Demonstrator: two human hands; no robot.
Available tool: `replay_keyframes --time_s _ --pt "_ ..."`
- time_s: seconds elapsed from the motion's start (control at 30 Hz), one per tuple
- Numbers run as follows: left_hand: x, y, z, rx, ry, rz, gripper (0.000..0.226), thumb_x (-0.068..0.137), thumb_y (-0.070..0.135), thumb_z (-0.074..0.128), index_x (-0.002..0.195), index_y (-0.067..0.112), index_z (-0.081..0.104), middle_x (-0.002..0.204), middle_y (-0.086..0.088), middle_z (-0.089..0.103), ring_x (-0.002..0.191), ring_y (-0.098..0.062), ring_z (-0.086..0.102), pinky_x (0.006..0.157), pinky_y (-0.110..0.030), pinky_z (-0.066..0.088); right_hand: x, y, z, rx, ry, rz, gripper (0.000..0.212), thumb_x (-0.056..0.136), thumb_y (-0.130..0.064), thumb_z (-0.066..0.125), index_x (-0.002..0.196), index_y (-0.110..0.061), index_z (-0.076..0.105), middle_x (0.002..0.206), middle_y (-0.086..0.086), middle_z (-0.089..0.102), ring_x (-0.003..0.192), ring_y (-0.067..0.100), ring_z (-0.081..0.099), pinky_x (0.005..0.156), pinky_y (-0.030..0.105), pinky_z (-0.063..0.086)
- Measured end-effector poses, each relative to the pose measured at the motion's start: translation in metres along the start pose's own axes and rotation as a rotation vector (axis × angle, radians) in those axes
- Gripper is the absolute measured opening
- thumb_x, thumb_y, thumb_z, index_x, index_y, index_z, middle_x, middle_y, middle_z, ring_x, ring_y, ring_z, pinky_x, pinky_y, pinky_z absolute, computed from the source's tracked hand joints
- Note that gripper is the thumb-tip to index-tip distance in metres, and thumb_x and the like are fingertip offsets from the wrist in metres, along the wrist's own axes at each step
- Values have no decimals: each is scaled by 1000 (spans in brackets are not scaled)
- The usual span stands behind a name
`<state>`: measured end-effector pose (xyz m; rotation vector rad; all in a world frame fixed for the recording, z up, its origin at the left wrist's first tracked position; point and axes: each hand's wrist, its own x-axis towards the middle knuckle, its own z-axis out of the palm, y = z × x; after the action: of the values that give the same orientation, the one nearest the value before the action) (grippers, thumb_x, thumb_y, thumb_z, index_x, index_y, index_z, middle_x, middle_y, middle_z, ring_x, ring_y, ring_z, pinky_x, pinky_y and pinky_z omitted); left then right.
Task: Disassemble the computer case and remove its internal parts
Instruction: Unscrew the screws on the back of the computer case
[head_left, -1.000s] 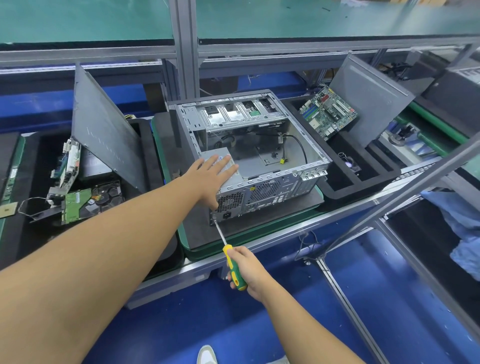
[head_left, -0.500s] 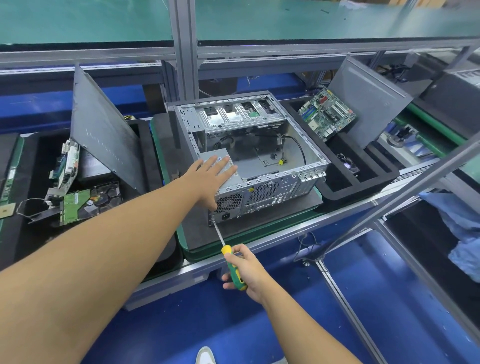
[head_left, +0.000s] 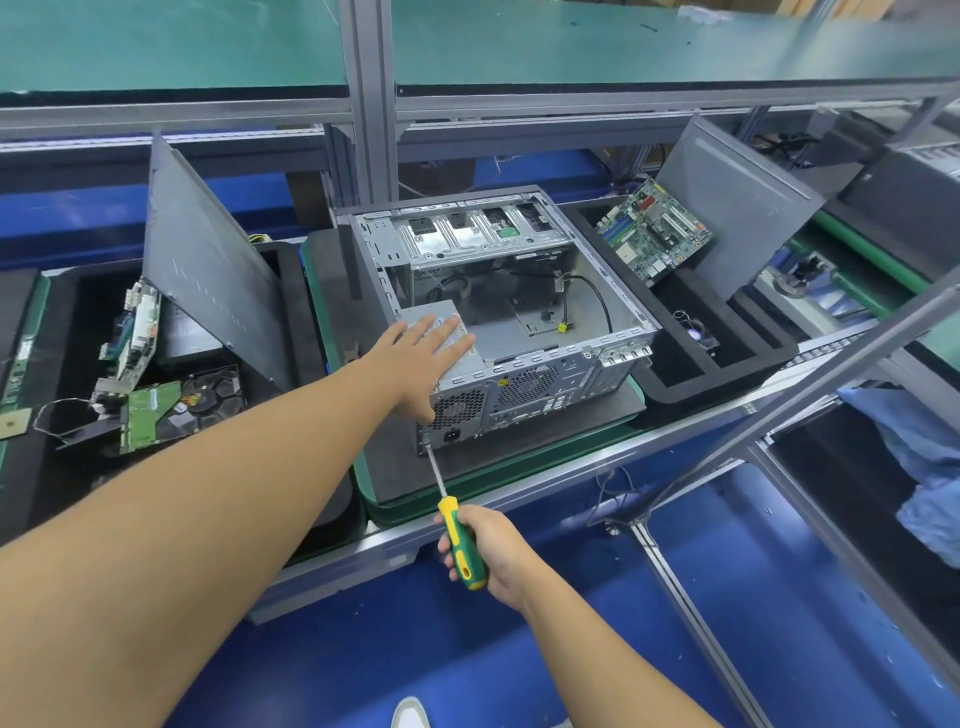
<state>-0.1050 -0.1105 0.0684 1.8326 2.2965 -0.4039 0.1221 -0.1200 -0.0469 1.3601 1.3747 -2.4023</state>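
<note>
The computer case (head_left: 613, 291) lies on its side on a dark mat (head_left: 395, 467) at the middle of the desk (head_left: 571, 475), open face up and rear panel toward the person. Inside it are a grey power supply (head_left: 467, 358) in the near left corner, a metal drive cage (head_left: 467, 234) across the far end, and a black cable (head_left: 597, 296) ending in a yellow plug on the bare floor. The left hand (head_left: 421, 353) lies flat on the power supply, its fingers straight and spread. The right hand (head_left: 493, 545) has its fingers curled tight round the green and yellow handle of a screwdriver (head_left: 460, 540), whose tip meets the lower left corner of the rear panel beside the power socket; whether it sits in a screw is too small to tell. The black foam tray (head_left: 47, 467) on the left holds a hard drive (head_left: 171, 410), upright circuit cards (head_left: 135, 332) and a leaning side panel (head_left: 208, 280) that hides what lies behind it; the frame edge cuts this tray off. The black foam tray (head_left: 727, 379) on the right holds a motherboard (head_left: 654, 231) propped against a 2nd side panel (head_left: 737, 208), and a small fan (head_left: 701, 332) in a recess.
</note>
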Motion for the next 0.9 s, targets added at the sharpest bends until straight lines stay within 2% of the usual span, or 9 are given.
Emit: replay_keyframes --time_s 0.17,0.27,0.37,0.43,0.57,0.7,0.8,0.9 --pt "-1 0 -1 -7 -5 0 121 82 43 73 153 33 -24 162 -1 -28 152 -26 -17 123 -50 -2 2 5 -11 3 51 -49 12 99 -22 59 110 -17 62 79 8 62 70 26 68 61 38 59" --pt "0 1 -1 -3 -6 1 121 82 43 73 153 33 -24 162 -2 -28 152 -27 -17 123 -50 -2 1 5 -13 -10 65 -44 9 97 -23 63 106 -23 63 87 10 57 63 24 65 53 32 54" --pt "0 0 -1 3 -3 0 121 81 44 73 153 33 -25 163 -2 -28 152 -27 -16 123 -50 -1 0 2 -10 1 57 -38 11 98 -24 61 107 -19 59 89 11 57 56 19 57 46 28 44" --pt "0 0 -1 1 -4 0 121 81 44 73 153 33 -24 162 -2 -28 152 -27 -17 123 -50 -1 0 -1 -7 34 39 3 19 100 -29 55 106 -12 60 86 10 63 55 20 56 47 28 44" --pt "0 0 0 -4 -2 1 121 82 44 73 153 33 -24 162 -2 -28 152 -27 -17 123 -50 -2 -1 -2 -2 37 -16 68 32 102 -23 38 103 -6 65 80 10 70 56 19 57 50 27 47" --pt "0 0 0 -5 3 0 120 82 43 72 153 33 -24 162 -1 -28 152 -27 -16 123 -50 -2 -1 1 -3 21 30 -28 19 100 -12 45 101 -4 62 75 10 65 60 22 60 55 32 52" --pt "1 0 1 -5 4 -2 121 81 43 72 153 34 -24 162 -1 -28 152 -27 -16 123 -50 -2 1 4 -8 41 39 -80 3 101 -11 55 102 -9 54 80 13 58 67 27 65 61 36 56" --pt "1 0 2 -3 9 -1 121 81 43 73 153 34 -24 163 -1 -27 152 -27 -16 123 -49 -2 1 3 -12 4 35 -67 13 97 -16 63 105 -13 54 95 14 57 72 27 69 68 40 59"
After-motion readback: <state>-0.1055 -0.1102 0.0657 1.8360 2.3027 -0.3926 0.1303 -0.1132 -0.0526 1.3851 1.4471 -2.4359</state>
